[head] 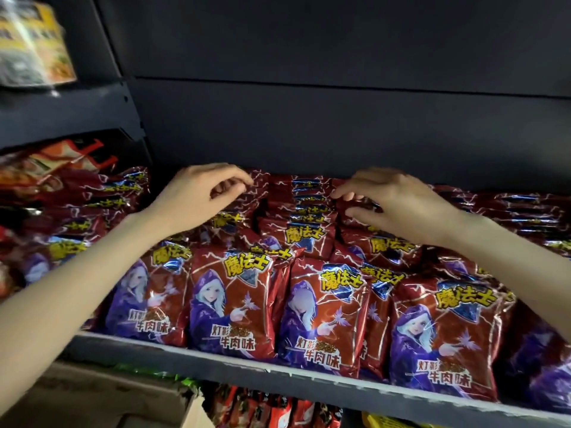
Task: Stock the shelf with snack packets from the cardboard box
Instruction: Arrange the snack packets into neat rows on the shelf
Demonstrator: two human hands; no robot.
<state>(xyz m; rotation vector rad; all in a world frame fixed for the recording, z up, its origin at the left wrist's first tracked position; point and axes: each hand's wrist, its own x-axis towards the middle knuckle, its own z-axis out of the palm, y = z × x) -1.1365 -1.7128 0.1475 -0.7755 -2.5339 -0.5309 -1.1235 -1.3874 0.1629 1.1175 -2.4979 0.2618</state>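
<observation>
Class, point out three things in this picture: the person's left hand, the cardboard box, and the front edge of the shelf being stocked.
left hand point(197, 193): head view, on the back of the hand.
cardboard box point(102, 396): head view, on its top flap, lower left.
shelf point(309, 381): head view, on its grey front edge below the packets.

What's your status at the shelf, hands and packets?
Left hand and right hand both at the back rows, fingers curled on red snack packets. Shelf nearly full. Cardboard box below left. Nothing blocking.

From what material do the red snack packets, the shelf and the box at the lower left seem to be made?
Red snack packets: glossy plastic or foil film; crinkles, bright glints.
Shelf: probably painted metal, matte dark grey; thin straight edge.
Box: cardboard, dull brown, folded flap.
</observation>
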